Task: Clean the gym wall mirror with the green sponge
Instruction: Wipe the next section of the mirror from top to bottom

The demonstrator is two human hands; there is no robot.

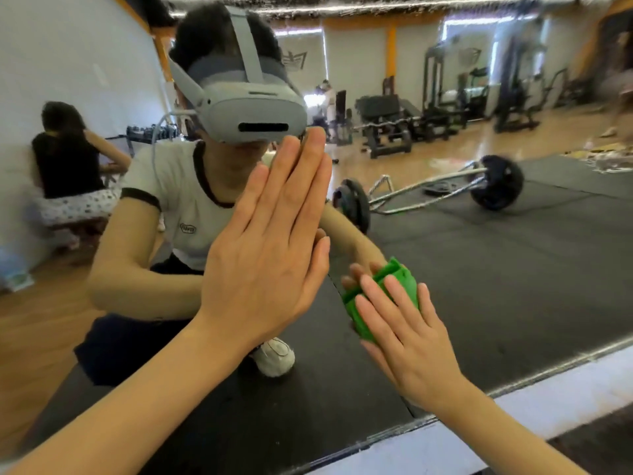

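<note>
The wall mirror (496, 269) fills almost the whole view and reflects me crouching in front of it. My left hand (270, 255) lies flat against the glass with straight fingers pointing up. Lower right, my right hand (407, 334) presses the green sponge (383, 296) against the mirror with straight, spread fingers. The sponge shows between the hand and its reflection; part of it is hidden under my fingers.
The mirror's lower edge (513, 389) runs above a white wall strip (479, 426). Reflected in the glass: a barbell (428, 190) on black floor mats, gym machines at the back, and a seated person (68, 166) at the left.
</note>
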